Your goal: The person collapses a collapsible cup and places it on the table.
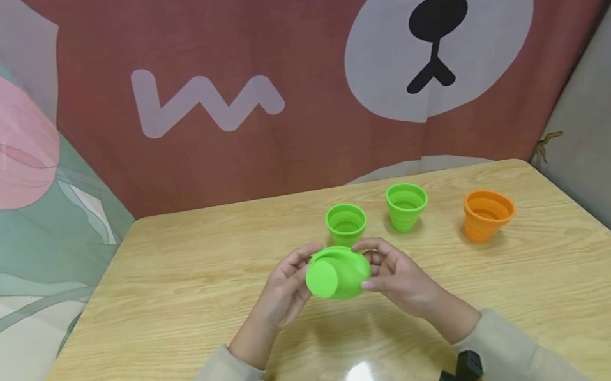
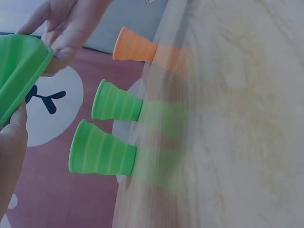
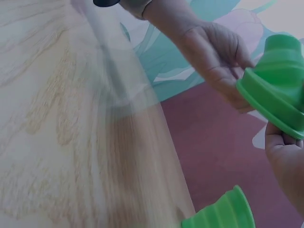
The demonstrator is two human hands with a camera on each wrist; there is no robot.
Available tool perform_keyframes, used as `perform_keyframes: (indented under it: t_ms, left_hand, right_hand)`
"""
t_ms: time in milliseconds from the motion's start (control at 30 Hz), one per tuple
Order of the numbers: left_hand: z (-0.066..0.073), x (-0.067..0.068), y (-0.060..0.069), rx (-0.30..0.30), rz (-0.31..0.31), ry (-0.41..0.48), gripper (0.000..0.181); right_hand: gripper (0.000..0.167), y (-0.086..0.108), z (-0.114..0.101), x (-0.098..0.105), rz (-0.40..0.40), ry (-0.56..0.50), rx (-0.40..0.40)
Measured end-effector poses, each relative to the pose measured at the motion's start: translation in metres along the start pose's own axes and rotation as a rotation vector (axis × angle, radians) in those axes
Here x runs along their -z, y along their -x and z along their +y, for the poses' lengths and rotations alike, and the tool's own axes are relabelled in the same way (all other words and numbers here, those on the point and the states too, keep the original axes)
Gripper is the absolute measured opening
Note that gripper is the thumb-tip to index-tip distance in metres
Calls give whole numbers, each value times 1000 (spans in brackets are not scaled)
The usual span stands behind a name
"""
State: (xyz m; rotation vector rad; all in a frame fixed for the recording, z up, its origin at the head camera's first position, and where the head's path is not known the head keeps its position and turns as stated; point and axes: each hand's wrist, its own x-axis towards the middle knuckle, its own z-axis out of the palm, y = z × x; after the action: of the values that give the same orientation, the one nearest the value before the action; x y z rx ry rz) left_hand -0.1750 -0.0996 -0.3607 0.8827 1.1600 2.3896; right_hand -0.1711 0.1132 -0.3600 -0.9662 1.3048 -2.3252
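Both hands hold a green collapsible cup (image 1: 346,278) up over the wooden table, its base tipped toward the head camera. My left hand (image 1: 284,291) pinches the rim on one side, and my right hand (image 1: 401,278) pinches the opposite side. In the right wrist view the cup's wall (image 3: 278,80) looks bent and partly folded in, with its narrow base upward. Just behind the hands a green cup (image 1: 346,223) stands upright on the table. Part of the left fingers is hidden behind the held cup.
Farther right stand a second green cup (image 1: 407,206) and an orange cup (image 1: 485,216), both upright with open tops. The wooden table (image 1: 176,265) ends at a printed curtain (image 1: 221,163) behind it.
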Motion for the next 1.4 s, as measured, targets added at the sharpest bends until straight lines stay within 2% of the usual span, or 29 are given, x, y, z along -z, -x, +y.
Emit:
perform_keyframes:
  t_ms: [167,433,600,800,1100,1267,1400]
  left_hand:
    - [0,-1,1,24,47,-40,40]
    - [3,-3,4,9,53,-110,31]
    - [3,-2,3,20,74,-136,31]
    - [2,-1,3,55,118,-166,31]
    - [0,-1,1,128,165,-250,35]
    - [0,-3,1,151,196,-321,39]
    - [0,-3,-1,159,208,-353,37]
  right_hand:
    - [42,-2,-2,-4,35,-15,-21]
    - [41,-3,-6,-8,66,10,-73]
    - [40,-6,-9,-11,139,72,-124]
    - [40,-12,-11,-17,265,147,-211]
    - [34,-17,-10,-19,410,344,-268]
    - [34,-17,-10,-17,418,489,-282]
    - [34,-18,-9,-16,414,564,-294]
